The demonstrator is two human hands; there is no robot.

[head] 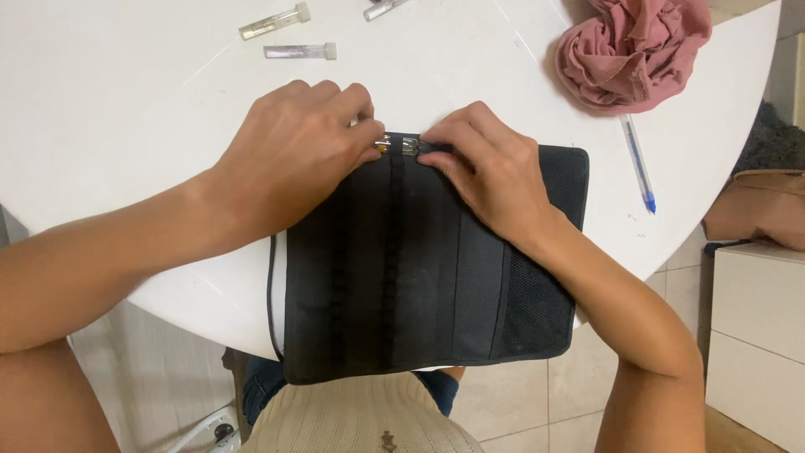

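A black fabric organiser case (pixel 402 277) lies open on the round white table (pixel 126 109), its near edge hanging over the table's front. It has elastic loops down the middle and a mesh pocket on the right. My left hand (pixel 293 151) rests on the case's far left edge, fingers curled on a small shiny vial (pixel 383 143) at the top elastic loop. My right hand (pixel 486 168) presses on the case's far edge just right of it, fingertips touching a second small metallic piece (pixel 410 148).
Two clear vials with white caps (pixel 274 22) (pixel 300 51) lie at the back left, another vial (pixel 381 8) at the top edge. A crumpled pink cloth (pixel 633 50) sits at the back right, a blue pen (pixel 637 162) near it. White cabinet (pixel 755 335) stands right.
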